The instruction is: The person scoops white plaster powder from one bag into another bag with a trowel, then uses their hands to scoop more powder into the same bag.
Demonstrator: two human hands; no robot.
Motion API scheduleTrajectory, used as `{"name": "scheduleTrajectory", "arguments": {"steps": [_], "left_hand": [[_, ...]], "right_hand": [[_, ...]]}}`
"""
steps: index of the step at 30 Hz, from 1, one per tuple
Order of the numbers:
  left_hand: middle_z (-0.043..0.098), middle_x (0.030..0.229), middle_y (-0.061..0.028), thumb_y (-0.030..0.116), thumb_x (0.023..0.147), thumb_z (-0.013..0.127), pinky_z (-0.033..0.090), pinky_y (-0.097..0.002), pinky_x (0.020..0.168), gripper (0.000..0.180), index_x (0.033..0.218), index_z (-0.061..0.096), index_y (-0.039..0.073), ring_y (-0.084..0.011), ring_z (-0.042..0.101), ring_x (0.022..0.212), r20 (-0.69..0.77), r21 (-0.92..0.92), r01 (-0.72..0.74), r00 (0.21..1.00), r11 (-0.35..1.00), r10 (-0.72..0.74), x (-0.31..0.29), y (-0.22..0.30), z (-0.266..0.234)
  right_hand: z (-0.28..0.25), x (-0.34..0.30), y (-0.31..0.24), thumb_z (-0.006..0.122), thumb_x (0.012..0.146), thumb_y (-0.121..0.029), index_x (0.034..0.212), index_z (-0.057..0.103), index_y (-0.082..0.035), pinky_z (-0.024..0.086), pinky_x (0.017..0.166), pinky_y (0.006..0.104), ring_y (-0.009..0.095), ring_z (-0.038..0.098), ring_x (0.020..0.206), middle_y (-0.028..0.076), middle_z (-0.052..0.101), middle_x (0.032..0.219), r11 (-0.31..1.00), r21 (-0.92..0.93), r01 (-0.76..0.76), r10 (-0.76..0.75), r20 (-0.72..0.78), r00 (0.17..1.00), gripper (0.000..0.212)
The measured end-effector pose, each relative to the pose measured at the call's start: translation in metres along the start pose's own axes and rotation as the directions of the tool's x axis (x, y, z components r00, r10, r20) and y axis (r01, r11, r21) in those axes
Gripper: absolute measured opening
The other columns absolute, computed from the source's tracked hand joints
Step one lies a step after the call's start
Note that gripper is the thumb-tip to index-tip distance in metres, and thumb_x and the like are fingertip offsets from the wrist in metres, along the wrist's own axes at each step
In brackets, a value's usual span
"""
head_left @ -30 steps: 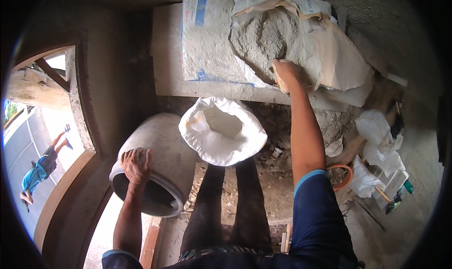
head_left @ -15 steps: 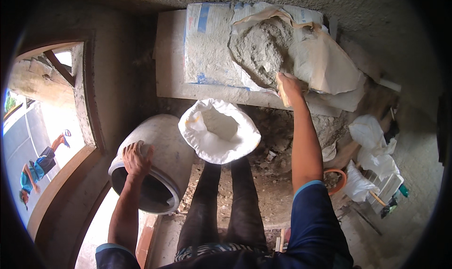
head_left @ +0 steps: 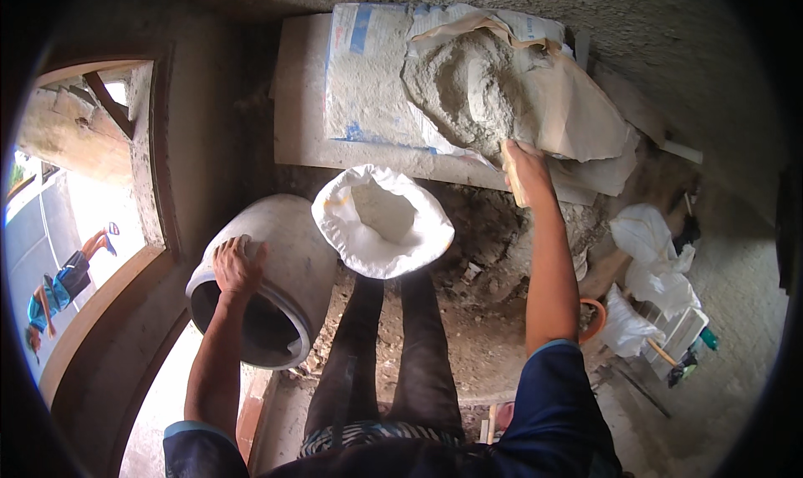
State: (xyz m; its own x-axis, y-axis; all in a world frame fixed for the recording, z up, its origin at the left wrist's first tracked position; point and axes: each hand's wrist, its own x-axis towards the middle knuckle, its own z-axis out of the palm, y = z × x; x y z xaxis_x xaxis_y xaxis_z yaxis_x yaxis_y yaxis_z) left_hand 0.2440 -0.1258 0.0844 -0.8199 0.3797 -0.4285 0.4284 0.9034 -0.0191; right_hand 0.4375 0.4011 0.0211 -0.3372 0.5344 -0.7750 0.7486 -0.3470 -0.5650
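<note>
My right hand (head_left: pixel 530 170) is closed around the pale wooden handle (head_left: pixel 516 177) of a hand tool. The tool's far end is in grey cement-like powder (head_left: pixel 481 85), so its kind is hidden. This powder fills a torn-open paper sack (head_left: pixel 376 102) lying flat. My left hand (head_left: pixel 239 265) lies with fingers stretched over the outside of a grey cylindrical drum (head_left: pixel 288 235), just above its rim. The drum tilts with its dark mouth toward me. Between my hands stands a white woven bag (head_left: pixel 381 256), its top rolled outward and grey powder inside.
A board (head_left: pixel 301 135) lies beneath the sack. Rubble covers the ground (head_left: pixel 493 352) by my legs. On the right are an orange round rim (head_left: pixel 595 319), white plastic bags (head_left: pixel 640 231) and a white rack (head_left: pixel 686 332). A person (head_left: pixel 54 298) is outside the window opening at left.
The right hand has shifted slightly right and nearer me with the tool. A hollow and a pale ridge now show in the powder. My left hand stays on the drum.
</note>
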Motion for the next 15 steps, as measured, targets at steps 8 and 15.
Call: {"name": "scheduleTrajectory", "arguments": {"steps": [8,15], "left_hand": [[0.07,0.105,-0.0143,0.045,0.085,0.067,0.041,-0.0438,0.1,0.045,0.105,0.071,0.004,-0.0316,0.063,0.108,0.058,-0.016,0.02,0.998,1.0,-0.019,0.003,0.003,-0.005],[0.07,0.109,-0.0129,0.045,0.085,0.066,0.04,-0.0438,0.102,0.047,0.108,0.071,0.004,-0.0304,0.061,0.111,0.081,-0.012,0.029,0.996,1.0,-0.028,0.002,0.001,-0.004]], "right_hand": [[-0.002,-0.085,-0.007,0.059,0.1,-0.036,0.115,0.064,-0.004,0.043,0.046,0.0277,0.012,0.053,0.051,0.004,0.058,0.073,0.995,-0.092,0.027,-0.022,0.051,0.998,0.036],[0.011,-0.161,0.025,0.06,0.1,-0.029,0.129,0.059,0.005,0.046,0.053,0.0288,0.011,0.055,0.056,0.007,0.063,0.079,0.956,-0.287,0.066,0.003,0.233,0.972,0.045]]}}
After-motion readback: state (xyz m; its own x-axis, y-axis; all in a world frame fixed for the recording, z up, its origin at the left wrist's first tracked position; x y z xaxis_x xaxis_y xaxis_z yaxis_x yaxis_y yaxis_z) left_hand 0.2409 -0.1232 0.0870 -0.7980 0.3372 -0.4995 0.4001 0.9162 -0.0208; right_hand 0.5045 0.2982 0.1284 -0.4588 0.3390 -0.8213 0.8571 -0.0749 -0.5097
